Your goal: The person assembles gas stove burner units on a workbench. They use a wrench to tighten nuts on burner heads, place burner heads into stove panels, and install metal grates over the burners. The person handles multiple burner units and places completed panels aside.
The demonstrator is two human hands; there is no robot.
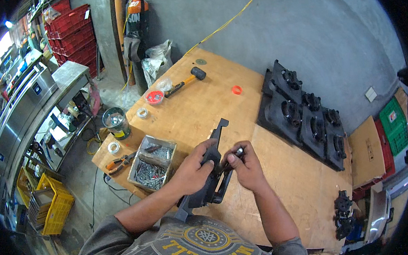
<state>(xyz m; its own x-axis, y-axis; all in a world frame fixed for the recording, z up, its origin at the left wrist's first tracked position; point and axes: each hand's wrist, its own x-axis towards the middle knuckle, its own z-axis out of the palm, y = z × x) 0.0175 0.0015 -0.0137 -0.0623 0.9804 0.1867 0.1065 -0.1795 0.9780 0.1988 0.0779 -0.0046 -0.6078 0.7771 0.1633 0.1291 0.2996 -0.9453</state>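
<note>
Tilted upward in front of my body is a long black metal part [198, 199] with a narrow arm at its far end and a cut-out on its right side. My left hand [195, 170] is wrapped around its middle, thumb on the near face. On the right side of the part, my right hand [247, 167] pinches a small shiny metal piece [239, 151], whose kind I cannot make out. A dark curved bar [223, 186] runs along the part just below that hand. The fingertips partly hide where the small piece meets the part.
The wooden table [282, 188] bears a box of screws [152, 175], orange-handled pliers [120, 163], a mallet [182, 83], a red-lined tub [155, 97], an orange ring [236, 90] and several black castings [301, 117]. A yellow crate [54, 206] stands on the floor at left.
</note>
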